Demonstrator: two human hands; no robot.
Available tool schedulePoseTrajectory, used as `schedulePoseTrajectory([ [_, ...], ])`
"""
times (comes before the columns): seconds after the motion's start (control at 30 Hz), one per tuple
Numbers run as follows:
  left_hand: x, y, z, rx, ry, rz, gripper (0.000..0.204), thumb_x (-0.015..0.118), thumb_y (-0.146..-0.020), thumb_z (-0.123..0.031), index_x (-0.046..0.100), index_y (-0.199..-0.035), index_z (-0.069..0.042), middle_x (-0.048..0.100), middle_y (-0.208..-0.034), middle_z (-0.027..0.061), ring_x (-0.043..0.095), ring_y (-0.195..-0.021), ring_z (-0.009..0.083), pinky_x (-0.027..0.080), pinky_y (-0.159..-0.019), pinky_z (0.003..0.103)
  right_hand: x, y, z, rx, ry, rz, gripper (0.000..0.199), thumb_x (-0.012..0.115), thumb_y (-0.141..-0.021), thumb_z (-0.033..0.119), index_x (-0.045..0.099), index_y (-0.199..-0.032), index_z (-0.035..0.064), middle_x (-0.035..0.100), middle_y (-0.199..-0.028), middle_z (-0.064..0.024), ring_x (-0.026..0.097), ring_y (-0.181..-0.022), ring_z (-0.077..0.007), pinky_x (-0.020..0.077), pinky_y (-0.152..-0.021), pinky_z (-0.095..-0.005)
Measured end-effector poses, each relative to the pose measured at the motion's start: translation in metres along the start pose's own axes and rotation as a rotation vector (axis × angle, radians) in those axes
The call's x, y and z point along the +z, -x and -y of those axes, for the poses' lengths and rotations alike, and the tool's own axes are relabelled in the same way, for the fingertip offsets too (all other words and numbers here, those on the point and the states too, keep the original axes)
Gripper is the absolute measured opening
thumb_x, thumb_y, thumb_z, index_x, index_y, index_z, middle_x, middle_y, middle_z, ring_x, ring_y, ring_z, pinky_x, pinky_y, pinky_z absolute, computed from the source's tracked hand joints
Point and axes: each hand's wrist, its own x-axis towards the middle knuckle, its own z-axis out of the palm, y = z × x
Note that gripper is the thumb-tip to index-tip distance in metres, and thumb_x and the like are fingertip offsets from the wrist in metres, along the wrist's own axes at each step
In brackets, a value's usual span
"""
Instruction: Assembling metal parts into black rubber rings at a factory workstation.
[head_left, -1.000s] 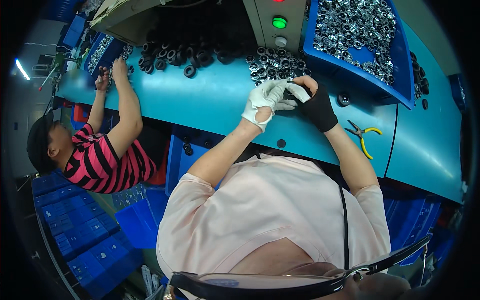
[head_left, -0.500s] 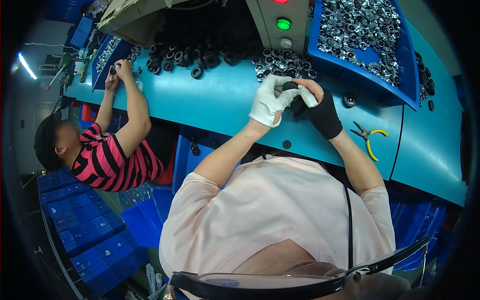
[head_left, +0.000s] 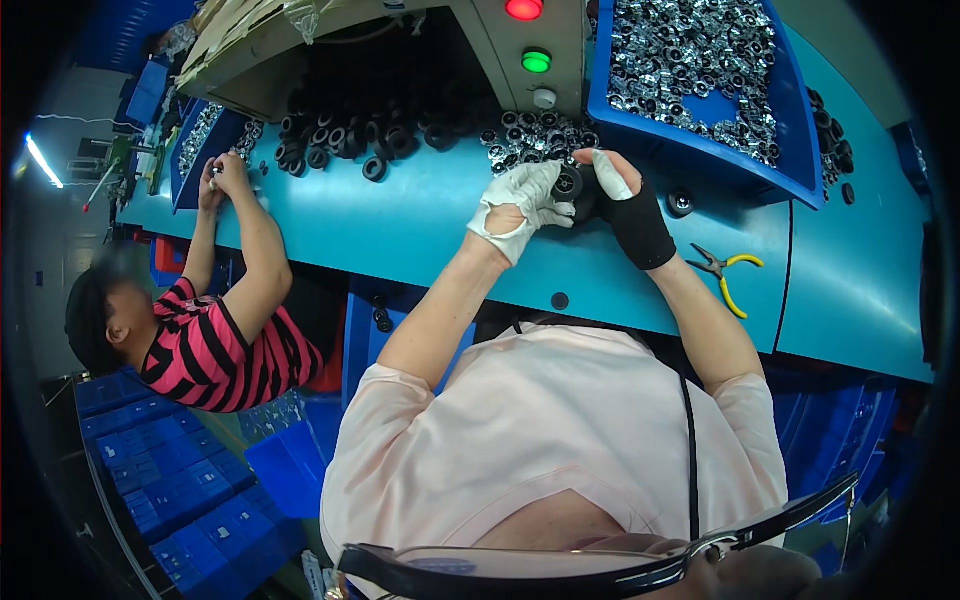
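A small black wheel [head_left: 568, 183] with a spoked hub is held just above the bench. My left hand [head_left: 515, 208], in a white glove, grips it from the left with closed fingers. From the other side my right hand [head_left: 640, 218] curls against the wheel, in a black glove with bare fingertips and a white thumb cover. Its lower fingers are lost in the dark between the hands. Right behind my hands lies a pile of shiny chrome hubs [head_left: 520, 150]. Another small wheel [head_left: 680, 203] sits on the bench beside my right hand.
Yellow-handled pliers [head_left: 728, 268] lie at the right. A blue bin [head_left: 800, 185] of chrome hubs stands behind them. Black rubber rings [head_left: 375, 168] are heaped under a machine housing [head_left: 545, 60] with lamps. At the left, a co-worker [head_left: 225, 340] handles a small part.
The wheel has been turned so that its hub face shows. My left hand has rolled over with it, and my right thumb has lifted away. The whole view has shifted slightly.
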Motion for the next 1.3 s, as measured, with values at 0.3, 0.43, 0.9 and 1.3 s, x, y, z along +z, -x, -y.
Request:
schedulePoseTrajectory([
  [0.3, -0.004, 0.012, -0.001, -0.053, -0.116, -0.034, 0.030, 0.058, -0.090, -0.022, 0.055, -0.109, 0.001, 0.059, -0.093, 0.0087, 0.062, -0.072, 0.0205, 0.053, -0.064, 0.032, 0.011, 0.010, -0.009, -0.227, 0.240, 0.149, 0.031, 0.066, -0.082, 0.008, 0.056, -0.111, 0.0013, 0.061, -0.098, -0.0067, 0.058, -0.088, -0.0122, 0.0461, -0.080, -0.0261],
  [0.43, -0.013, 0.057, -0.029, 0.040, -0.548, -0.184, 0.031, 0.055, -0.090, -0.023, 0.057, -0.100, 0.006, 0.062, -0.079, 0.0120, 0.061, -0.064, 0.0183, 0.050, -0.061, 0.028, 0.006, 0.009, -0.001, -0.415, 0.607, 0.186, 0.035, 0.067, -0.078, 0.007, 0.057, -0.111, 0.0014, 0.060, -0.101, -0.0156, 0.061, -0.090, -0.0237, 0.0470, -0.077, -0.0311],
  [0.9, -0.115, 0.141, -0.089, -0.201, -0.938, -0.398, 0.027, 0.061, -0.088, -0.019, 0.062, -0.103, 0.003, 0.058, -0.062, 0.0072, 0.053, -0.046, 0.0116, 0.041, -0.041, 0.024, -0.027, -0.012, -0.017, -0.536, 1.378, -0.217, 0.039, 0.052, -0.075, 0.006, 0.059, -0.113, 0.0137, 0.059, -0.073, -0.0131, 0.059, -0.063, -0.0301, 0.0472, -0.058, -0.0412],
  [1.3, -0.137, -0.207, -0.162, 0.734, -1.747, -0.161, 0.033, 0.056, -0.088, -0.005, 0.052, -0.119, 0.004, 0.056, -0.120, 0.0141, 0.054, -0.105, 0.0169, 0.043, -0.090, 0.029, -0.027, -0.008, -0.012, -0.460, 1.014, -0.032, 0.050, 0.057, -0.072, 0.019, 0.052, -0.121, 0.0077, 0.056, -0.080, -0.0237, 0.057, -0.075, -0.0393, 0.0444, -0.068, -0.0440],
])
